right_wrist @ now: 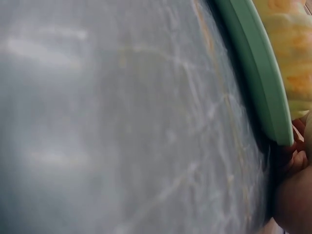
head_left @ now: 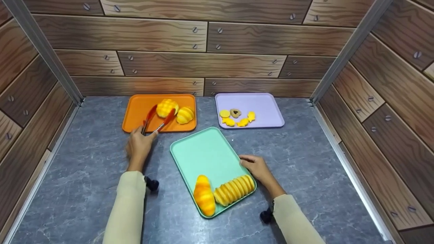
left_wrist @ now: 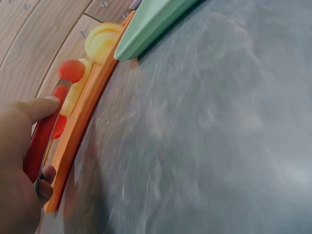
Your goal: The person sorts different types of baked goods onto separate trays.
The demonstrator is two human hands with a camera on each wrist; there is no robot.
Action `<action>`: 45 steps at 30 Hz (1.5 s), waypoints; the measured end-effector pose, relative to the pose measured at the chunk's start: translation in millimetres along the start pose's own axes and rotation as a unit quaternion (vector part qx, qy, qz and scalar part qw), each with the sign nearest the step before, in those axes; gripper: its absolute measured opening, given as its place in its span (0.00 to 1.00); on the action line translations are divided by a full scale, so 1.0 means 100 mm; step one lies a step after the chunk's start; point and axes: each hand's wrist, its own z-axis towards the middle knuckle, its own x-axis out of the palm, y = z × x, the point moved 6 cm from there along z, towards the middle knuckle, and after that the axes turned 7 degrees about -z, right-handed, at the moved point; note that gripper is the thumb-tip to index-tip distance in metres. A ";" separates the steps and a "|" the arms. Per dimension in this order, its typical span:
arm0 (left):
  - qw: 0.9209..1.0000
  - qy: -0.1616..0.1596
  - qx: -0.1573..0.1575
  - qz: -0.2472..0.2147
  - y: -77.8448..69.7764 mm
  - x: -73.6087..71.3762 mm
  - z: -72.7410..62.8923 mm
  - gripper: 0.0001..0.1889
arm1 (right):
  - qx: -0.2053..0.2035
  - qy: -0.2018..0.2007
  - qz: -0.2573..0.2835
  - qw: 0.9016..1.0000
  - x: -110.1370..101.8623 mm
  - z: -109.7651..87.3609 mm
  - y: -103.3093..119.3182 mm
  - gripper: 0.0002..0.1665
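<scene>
My left hand (head_left: 139, 144) grips a pair of red-tipped tongs (left_wrist: 41, 139) at the front edge of the orange tray (head_left: 139, 117). The tongs' red tips are spread on either side of a round yellow bun (head_left: 166, 107) with a criss-cross top. Beside it on the tray sits a second, ridged bun (head_left: 185, 115). My right hand (head_left: 256, 166) holds the right rim of the mint-green tray (head_left: 200, 152), which is turned at an angle. A croissant-like bread (head_left: 204, 196) and a ridged loaf (head_left: 234, 190) lie at this tray's near end.
A lilac tray (head_left: 261, 108) at the back right carries several small pieces, among them yellow fish shapes (head_left: 242, 122) and a brown ring (head_left: 235, 113). Wood-patterned walls (head_left: 162, 64) enclose the grey marbled tabletop (head_left: 305, 159) at the back and both sides.
</scene>
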 end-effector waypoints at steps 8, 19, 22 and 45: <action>1.000 0.000 0.000 0.010 -0.14 0.20 0.17 0.39 | -0.011 -0.005 -0.007 1.000 0.00 0.00 0.02 0.16; 1.000 0.009 -0.012 0.018 -0.28 0.28 0.34 0.39 | -0.012 -0.006 -0.012 1.000 0.03 0.01 0.00 0.17; 1.000 0.010 -0.015 0.018 -0.26 0.29 0.35 0.40 | -0.010 -0.007 -0.015 1.000 0.03 0.01 0.00 0.16; 0.993 0.021 0.031 -0.115 -0.15 -0.18 -0.41 0.42 | -0.030 0.000 -0.002 1.000 0.02 0.01 0.03 0.16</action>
